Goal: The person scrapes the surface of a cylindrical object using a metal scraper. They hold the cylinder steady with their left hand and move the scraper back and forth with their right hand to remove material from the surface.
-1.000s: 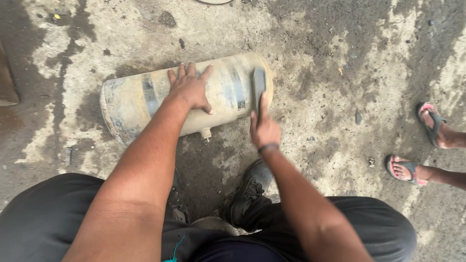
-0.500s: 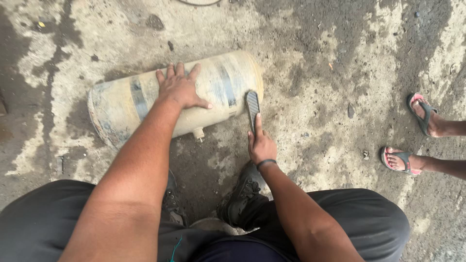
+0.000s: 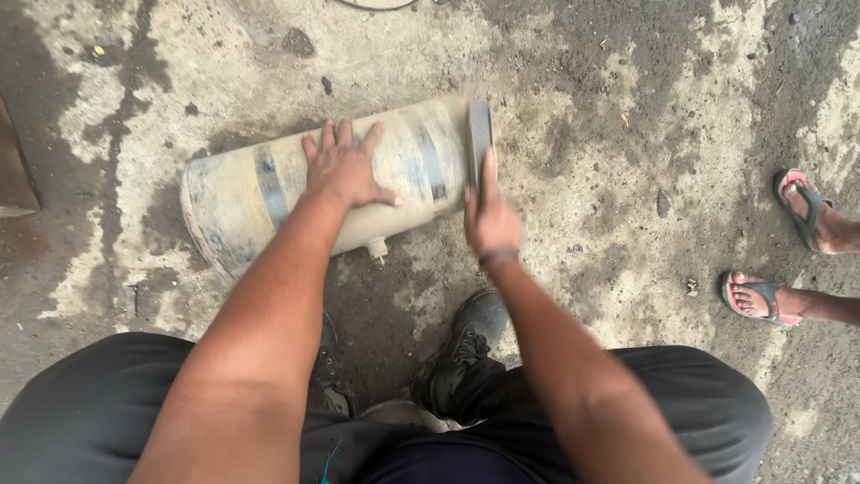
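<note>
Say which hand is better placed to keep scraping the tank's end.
Right. The right hand already grips the flat tool, laid across the right end of the dirty cylindrical tank. The left hand lies flat mid-tank, bracing it.

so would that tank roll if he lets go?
Probably: the tank is a cylinder lying on its side on rough concrete, steadied by the left hand. The small fitting underneath may check it. It looks rigid, likely metal, so fairly heavy.
</note>
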